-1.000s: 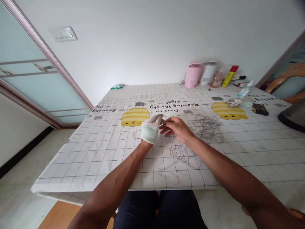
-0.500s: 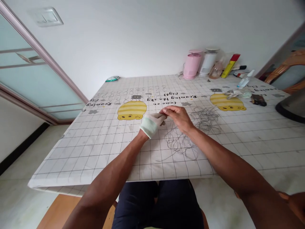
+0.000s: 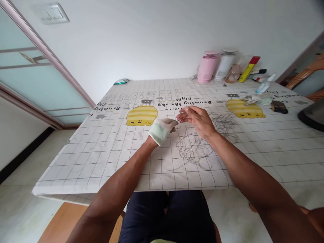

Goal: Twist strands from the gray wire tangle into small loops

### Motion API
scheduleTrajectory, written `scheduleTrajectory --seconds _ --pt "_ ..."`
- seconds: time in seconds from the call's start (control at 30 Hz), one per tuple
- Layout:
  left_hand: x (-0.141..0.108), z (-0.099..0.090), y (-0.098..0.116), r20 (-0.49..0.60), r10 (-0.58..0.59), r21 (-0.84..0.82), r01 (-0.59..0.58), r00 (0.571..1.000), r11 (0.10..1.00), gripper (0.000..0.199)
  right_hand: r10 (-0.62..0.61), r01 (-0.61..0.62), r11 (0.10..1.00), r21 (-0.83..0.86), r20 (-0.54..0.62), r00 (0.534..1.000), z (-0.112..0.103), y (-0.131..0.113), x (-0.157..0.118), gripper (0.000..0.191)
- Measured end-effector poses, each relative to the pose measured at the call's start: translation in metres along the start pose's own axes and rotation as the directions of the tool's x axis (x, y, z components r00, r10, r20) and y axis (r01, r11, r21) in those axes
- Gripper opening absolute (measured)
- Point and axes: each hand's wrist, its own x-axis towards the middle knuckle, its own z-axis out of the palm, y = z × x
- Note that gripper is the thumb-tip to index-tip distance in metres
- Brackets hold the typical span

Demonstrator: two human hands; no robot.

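Tangle of thin grey cord (image 3: 194, 150) is sprawling in loose loops across the white grid-printed tablecloth (image 3: 83, 168), right of centre, reaching from in front of the right hand up toward the far yellow-striped cartoon figure (image 3: 245, 110). Can't tell from this view whether it's fine wire or stiff thread. Left hand in a pale cotton glove with a green cuff (image 3: 161, 131) is hovering just left of the tangle, fingers curling loosely inward; it may be pinching a fine strand, but the view is too coarse to confirm. Bare right hand (image 3: 198, 120) is sitting just beside it, half open, fingers spreading toward the glove, nothing visibly held. Handling estimate: the cord is looking very light, thin and springy, so it's likely to snag on itself and slip from bare fingertips. Best hold looks like a free end or outer loop, pinched close to the fingertips, not the dense middle, where pulling would probably tighten the knots. Glove is probably giving more grip than skin. Pink cylindrical container (image 3: 207, 69) and white cylindrical container (image 3: 224, 65) are standing at the far table edge, well apart from both hands.
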Motion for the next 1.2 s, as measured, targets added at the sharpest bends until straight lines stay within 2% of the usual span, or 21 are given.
scheduleTrajectory --seconds 0.2,0.3,0.37,0.53,0.63,0.9,1.03,1.2 --pt "-0.006 -0.008 -0.001 0.162 0.03 0.015 -0.033 0.986 0.999 0.03 0.046 -0.046 0.999 -0.003 0.162 0.986 -0.007 -0.001 0.001 0.047" --pt "-0.009 -0.011 -0.004 0.305 0.076 0.054 -0.097 0.949 0.994 0.031 0.12 -0.116 0.993 -0.03 0.284 0.951 -0.015 0.001 0.002 0.045" --pt "-0.009 -0.013 -0.006 0.35 0.094 0.072 -0.127 0.932 0.989 0.031 0.15 -0.147 0.989 -0.034 0.323 0.934 -0.018 0.002 0.003 0.044" --pt "-0.004 -0.018 -0.009 0.275 0.124 0.096 -0.156 0.954 0.983 0.032 0.14 -0.139 0.99 -0.027 0.306 0.942 -0.019 -0.001 0.004 0.043" --pt "-0.005 -0.023 -0.004 0.235 0.097 0.028 -0.107 0.967 0.994 0.026 0.108 -0.118 0.993 0.015 0.307 0.946 -0.019 -0.003 0.004 0.042" --pt "-0.021 -0.029 0.016 0.336 0.096 -0.223 -0.02 0.937 0.975 0.016 0.042 -0.073 0.995 0.063 0.401 0.915 -0.025 -0.012 -0.002 0.032" --pt "-0.02 -0.028 0.015 0.349 0.093 -0.228 -0.012 0.932 0.974 0.014 0.048 -0.075 0.996 0.045 0.429 0.902 -0.03 -0.016 -0.002 0.031" --pt "-0.016 -0.031 0.015 0.333 0.082 -0.203 -0.014 0.939 0.979 0.018 0.065 -0.075 0.997 0.012 0.385 0.921 -0.029 -0.015 0.001 0.035"
